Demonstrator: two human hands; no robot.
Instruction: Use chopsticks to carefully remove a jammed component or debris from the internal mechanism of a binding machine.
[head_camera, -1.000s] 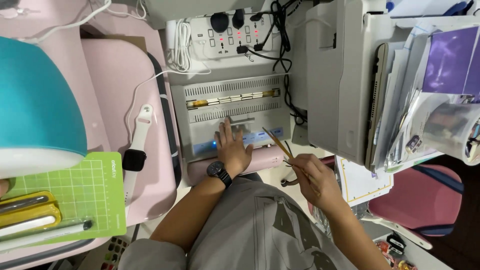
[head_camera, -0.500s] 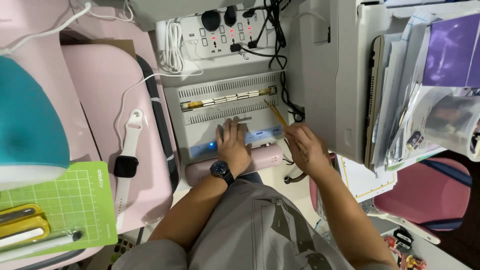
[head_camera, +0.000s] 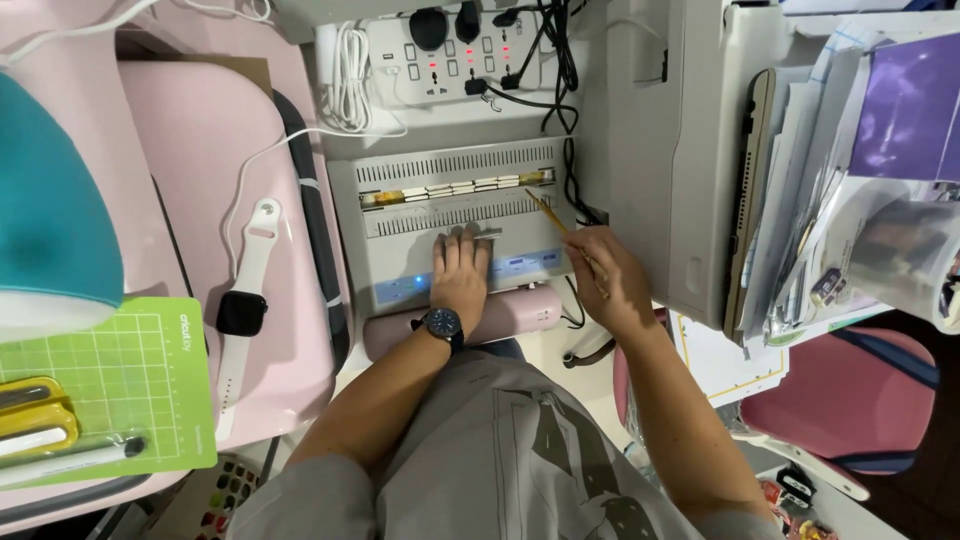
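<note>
Two hands on the grey binding machine (head_camera: 455, 225): left hand (head_camera: 460, 268) (wristwatch on) lies flat, fingers spread, on its front panel, while right hand (head_camera: 605, 275) pinches a pencil (head_camera: 552, 215) angled toward the slot.

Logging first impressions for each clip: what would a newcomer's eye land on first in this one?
Probably the grey slotted machine at centre, with the left hand flat on its front and the right hand holding a thin yellow stick toward its slot. Next, the big teal dome at far left above a green cutting mat, and the white smartwatch lying on the pink surface.
</note>
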